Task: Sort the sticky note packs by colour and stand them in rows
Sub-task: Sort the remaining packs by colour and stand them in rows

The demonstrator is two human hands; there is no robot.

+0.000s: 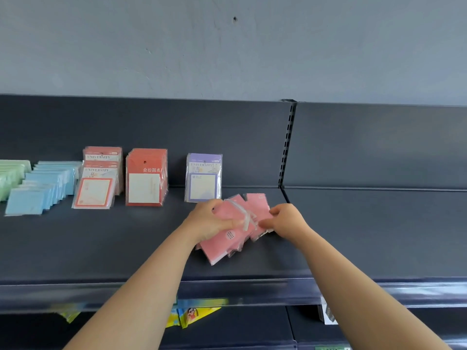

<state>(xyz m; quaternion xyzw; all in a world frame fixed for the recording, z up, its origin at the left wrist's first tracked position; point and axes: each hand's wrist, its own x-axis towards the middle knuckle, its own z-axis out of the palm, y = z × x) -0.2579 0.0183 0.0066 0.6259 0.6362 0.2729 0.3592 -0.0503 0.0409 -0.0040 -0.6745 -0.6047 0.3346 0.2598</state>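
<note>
A fanned bunch of pink sticky note packs [222,245] lies tilted on the dark shelf [101,248], mid-frame. My left hand [211,219] grips the bunch from the left, thumb over the top pack. My right hand [284,219] pinches the right edge of the pink packs. Behind them a purple pack [203,178] stands upright. Further left stand a row of red packs [146,178], a row of red-bordered "UNIVERSITY" packs [98,180], leaning blue packs [40,190] and green packs [10,175] at the frame edge.
The shelf's back panel [177,137] rises behind the rows, with a slotted upright [286,142] dividing it from the right-hand shelf section [379,231]. Below the front lip [75,291] hang yellow and blue packets [192,315] on a lower shelf.
</note>
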